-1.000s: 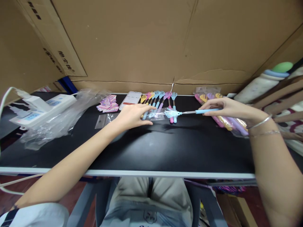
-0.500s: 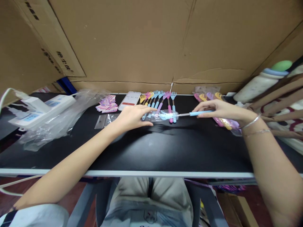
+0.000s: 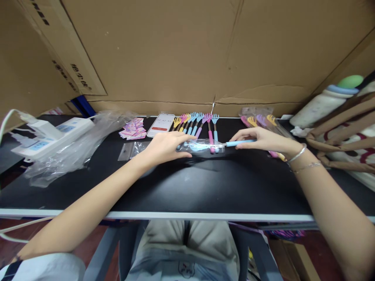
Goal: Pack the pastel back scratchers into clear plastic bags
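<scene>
A light-blue claw-headed rod (image 3: pixel 239 143) is being gripped handle-end by the right hand (image 3: pixel 261 139), claw inside a clear plastic sleeve (image 3: pixel 219 149) grasped by the left hand (image 3: pixel 163 146).

Pale sleeve (image 3: pixel 52 267) with dark band (image 3: pixel 11 269), silver bangle (image 3: pixel 297 154), thin bracelet (image 3: pixel 307 168), beige trousers (image 3: pixel 165 231)

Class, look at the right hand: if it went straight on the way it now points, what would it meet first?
Most likely the near end of the clear bag, where the blue scratcher in the right hand already enters; depth is hard to judge exactly.
</scene>
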The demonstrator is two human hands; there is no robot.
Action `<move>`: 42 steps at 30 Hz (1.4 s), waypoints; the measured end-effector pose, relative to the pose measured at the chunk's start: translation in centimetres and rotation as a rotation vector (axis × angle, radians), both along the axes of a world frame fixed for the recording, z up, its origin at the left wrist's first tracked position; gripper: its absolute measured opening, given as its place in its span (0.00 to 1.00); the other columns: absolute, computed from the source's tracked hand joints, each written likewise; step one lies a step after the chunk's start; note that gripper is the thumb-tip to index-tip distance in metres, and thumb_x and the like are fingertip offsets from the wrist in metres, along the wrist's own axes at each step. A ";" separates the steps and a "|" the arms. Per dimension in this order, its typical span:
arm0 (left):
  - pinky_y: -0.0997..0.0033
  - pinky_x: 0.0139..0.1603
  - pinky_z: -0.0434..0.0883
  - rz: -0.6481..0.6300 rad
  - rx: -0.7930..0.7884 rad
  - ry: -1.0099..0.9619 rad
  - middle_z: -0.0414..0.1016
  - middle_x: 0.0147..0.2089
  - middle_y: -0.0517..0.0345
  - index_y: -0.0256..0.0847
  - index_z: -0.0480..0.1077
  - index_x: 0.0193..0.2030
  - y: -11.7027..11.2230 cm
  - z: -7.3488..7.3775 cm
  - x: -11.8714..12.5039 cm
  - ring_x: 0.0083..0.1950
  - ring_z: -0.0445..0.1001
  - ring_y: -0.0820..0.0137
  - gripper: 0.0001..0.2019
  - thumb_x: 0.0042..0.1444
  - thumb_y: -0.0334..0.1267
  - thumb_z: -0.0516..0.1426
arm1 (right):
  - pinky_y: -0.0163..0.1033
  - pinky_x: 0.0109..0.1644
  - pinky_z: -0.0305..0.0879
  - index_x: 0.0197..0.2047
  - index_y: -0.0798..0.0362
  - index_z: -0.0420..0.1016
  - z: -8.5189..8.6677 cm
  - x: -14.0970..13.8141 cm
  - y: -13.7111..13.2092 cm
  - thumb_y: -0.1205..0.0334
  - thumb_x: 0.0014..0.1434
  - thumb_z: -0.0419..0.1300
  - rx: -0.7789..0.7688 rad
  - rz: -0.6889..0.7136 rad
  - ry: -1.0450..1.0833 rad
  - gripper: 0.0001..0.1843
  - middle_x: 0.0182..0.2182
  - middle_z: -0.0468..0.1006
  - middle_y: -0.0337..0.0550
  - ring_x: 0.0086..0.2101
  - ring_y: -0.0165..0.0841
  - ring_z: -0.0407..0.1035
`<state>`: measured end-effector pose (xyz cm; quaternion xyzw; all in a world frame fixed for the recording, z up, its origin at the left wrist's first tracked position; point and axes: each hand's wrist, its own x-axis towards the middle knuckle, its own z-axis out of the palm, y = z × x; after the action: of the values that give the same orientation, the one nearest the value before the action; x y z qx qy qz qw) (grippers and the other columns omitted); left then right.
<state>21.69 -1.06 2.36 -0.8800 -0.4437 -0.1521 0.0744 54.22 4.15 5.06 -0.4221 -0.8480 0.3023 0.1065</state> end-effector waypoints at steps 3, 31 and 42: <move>0.76 0.38 0.64 -0.008 -0.007 -0.006 0.75 0.51 0.59 0.51 0.65 0.59 0.0 -0.1 0.0 0.50 0.74 0.67 0.26 0.55 0.54 0.58 | 0.41 0.46 0.66 0.45 0.52 0.76 -0.2 -0.4 -0.1 0.44 0.52 0.63 0.003 0.009 0.016 0.24 0.41 0.79 0.45 0.40 0.37 0.72; 0.76 0.43 0.64 -0.030 -0.143 -0.068 0.73 0.56 0.62 0.52 0.65 0.60 0.1 0.0 0.0 0.54 0.73 0.66 0.28 0.53 0.55 0.59 | 0.41 0.43 0.66 0.42 0.55 0.76 -1.4 -2.8 -1.1 0.50 0.53 0.62 0.117 -0.017 0.109 0.19 0.36 0.80 0.43 0.37 0.37 0.73; 0.76 0.44 0.65 -0.067 -0.138 -0.088 0.73 0.56 0.62 0.51 0.65 0.59 0.1 -0.2 0.1 0.52 0.73 0.66 0.26 0.54 0.52 0.60 | 0.41 0.44 0.67 0.41 0.55 0.77 -2.2 -4.0 -1.5 0.50 0.52 0.63 0.114 -0.009 0.180 0.19 0.36 0.80 0.44 0.37 0.36 0.73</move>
<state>21.74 -0.94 2.19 -0.8899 -0.4263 -0.1620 -0.0111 50.25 2.61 2.81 -0.3904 -0.8488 0.2900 0.2075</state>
